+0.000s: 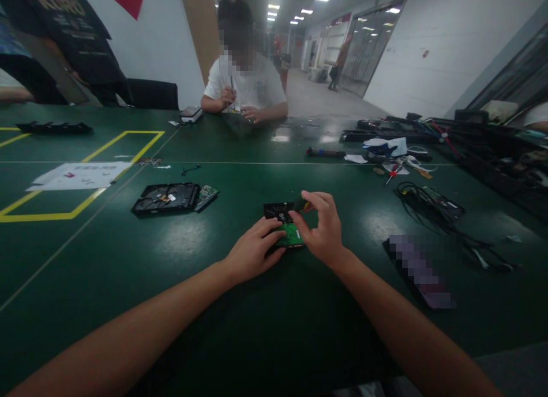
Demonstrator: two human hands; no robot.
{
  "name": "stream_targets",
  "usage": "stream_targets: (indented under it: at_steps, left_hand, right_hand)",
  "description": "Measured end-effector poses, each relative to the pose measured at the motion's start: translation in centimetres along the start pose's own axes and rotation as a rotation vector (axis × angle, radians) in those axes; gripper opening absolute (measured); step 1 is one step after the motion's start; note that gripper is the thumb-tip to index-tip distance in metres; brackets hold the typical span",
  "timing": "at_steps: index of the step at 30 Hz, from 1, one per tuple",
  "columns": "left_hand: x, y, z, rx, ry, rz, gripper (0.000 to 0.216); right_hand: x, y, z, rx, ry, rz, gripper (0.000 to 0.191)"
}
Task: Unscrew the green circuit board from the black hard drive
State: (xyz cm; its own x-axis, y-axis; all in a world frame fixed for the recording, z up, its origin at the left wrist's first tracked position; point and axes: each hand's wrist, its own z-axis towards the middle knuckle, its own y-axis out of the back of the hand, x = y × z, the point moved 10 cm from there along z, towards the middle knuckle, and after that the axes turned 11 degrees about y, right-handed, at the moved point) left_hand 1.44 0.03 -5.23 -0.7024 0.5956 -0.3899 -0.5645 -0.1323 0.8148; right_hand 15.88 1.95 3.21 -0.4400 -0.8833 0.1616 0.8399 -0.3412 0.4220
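Observation:
A hard drive with a green circuit board lies on the dark green table in front of me. My left hand grips its left side, fingers over the board and thumb along the near edge. Above the drive's right part, my right hand pinches a small screwdriver with a dark green and yellow handle. The tool points down toward the drive; its tip is hidden by the fingers, so contact cannot be made out.
Left of me lie another hard drive and a loose circuit board. A phone-like slab, black cables and a dark tube lie to the right. A co-worker sits opposite; paper sheets rest far left.

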Motion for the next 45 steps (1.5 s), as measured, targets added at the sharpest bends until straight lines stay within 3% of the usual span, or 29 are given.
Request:
stream_targets:
  at_steps: [21, 45]
  left_hand:
    - [0.1, 0.3, -0.1, -0.029, 0.007, -0.035, 0.036]
    - [0.9, 0.5, 0.3, -0.044, 0.114, 0.013, 0.057]
  right_hand:
    - [0.1, -0.1, -0.2, -0.006, -0.019, 0.006, 0.065]
    - [0.1, -0.2, 1.0, 0.026, 0.004, -0.009, 0.056]
